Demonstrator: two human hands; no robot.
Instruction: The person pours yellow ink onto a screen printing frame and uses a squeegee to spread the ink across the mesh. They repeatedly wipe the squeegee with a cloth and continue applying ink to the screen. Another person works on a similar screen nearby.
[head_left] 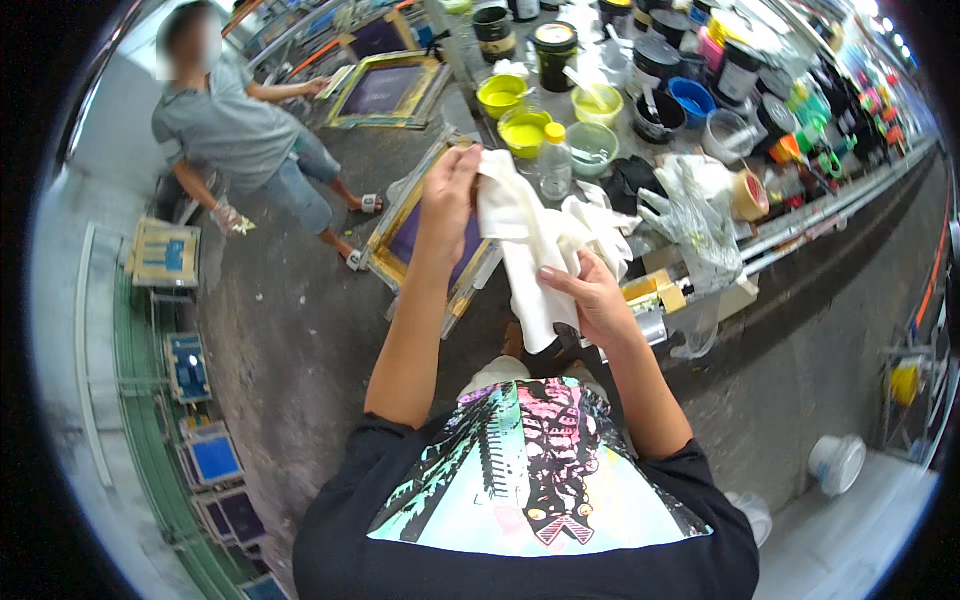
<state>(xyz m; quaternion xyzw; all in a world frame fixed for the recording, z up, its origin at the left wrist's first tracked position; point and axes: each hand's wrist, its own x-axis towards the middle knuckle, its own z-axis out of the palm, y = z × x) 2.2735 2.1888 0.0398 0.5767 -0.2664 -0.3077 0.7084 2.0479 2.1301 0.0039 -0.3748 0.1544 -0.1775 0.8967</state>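
A white cloth (525, 262) hangs stretched in front of me. My left hand (452, 192) is raised at its upper left edge, fingers pressed together on the cloth. Lower down, my right hand (597, 302) grips the same cloth with the thumb on top. More crumpled white cloth (598, 225) shows just behind, against the table; whether it is the same piece I cannot tell. A clear bottle (555, 172) with a yellow cap stands beyond the cloth. Below my left wrist leans a wood-edged printing screen (405, 225) with purple mesh.
Yellow-green ink bowls (524, 131), a blue bowl (690, 100) and dark tubs (555, 52) crowd the table. A clear plastic bag (700, 225) hangs over its edge. At left a person (230, 125) stands by another screen (385, 92). A white bucket (838, 463) lies at right.
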